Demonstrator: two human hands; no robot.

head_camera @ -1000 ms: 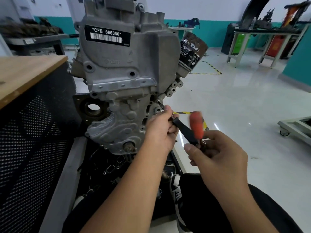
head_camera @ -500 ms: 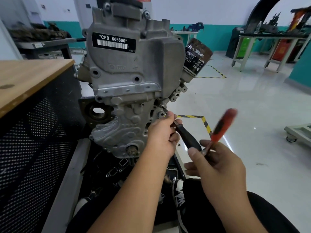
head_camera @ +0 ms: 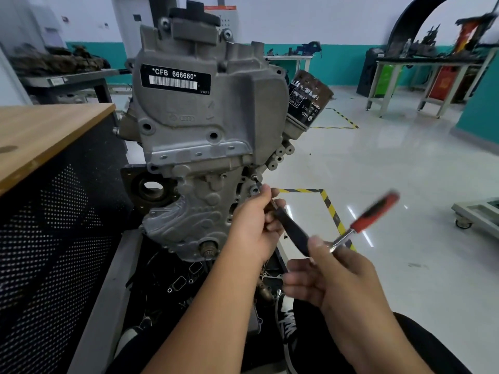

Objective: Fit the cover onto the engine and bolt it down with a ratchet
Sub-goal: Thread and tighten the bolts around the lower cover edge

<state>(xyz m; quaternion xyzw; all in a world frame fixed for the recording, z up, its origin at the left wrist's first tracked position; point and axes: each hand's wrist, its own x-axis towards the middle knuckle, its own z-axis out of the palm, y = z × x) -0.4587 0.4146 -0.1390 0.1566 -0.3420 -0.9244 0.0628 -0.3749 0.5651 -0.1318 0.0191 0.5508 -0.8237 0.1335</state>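
Ratchet handle swung rightward, right hand clamping it; left hand still pinching extension.

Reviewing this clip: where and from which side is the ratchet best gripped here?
Grip the ratchet by its red and black handle, coming from the right. The handle juts up and right, clear of the engine; the right hand only pinches the bare shank near the head, giving less leverage.

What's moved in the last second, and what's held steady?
The ratchet's red handle swung from upright out to the right in the right hand. The left hand stayed gripping the black extension at the same bolt on the cover.
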